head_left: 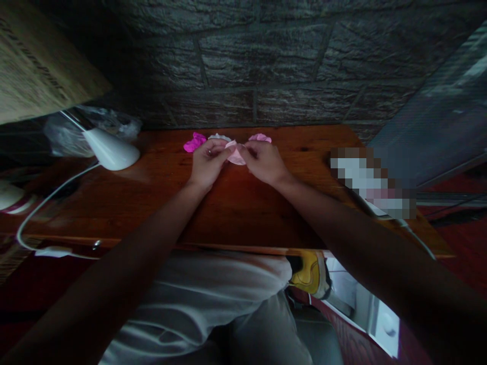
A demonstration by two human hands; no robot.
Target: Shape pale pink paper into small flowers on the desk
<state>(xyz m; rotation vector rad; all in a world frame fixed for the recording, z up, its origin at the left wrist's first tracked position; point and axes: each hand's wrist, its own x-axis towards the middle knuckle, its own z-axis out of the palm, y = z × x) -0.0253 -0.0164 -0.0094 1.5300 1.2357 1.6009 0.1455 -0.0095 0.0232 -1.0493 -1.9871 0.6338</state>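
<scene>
Between my two hands is a small piece of light pink paper or thin cloth (237, 155), rounded along its lower edge. My left hand (206, 161) pinches its left side, and a ring shows on one finger. Its right side is pinched by my right hand (265, 159). Just beyond my left hand lies a crumpled magenta piece (195, 142), with a white ruffled piece (219, 137) beside it, partly hidden by my fingers. Behind my right hand a pink ruffled piece (261, 137) rests on the wooden table (243, 208).
A white lamp base (113, 148) with a cable stands at the left, near a crumpled clear plastic bag (114, 123). A cardboard box (41, 61) juts in at upper left. On the right lies a blurred-out object (373, 185) with a cable. A stone wall (262, 61) rises behind the table.
</scene>
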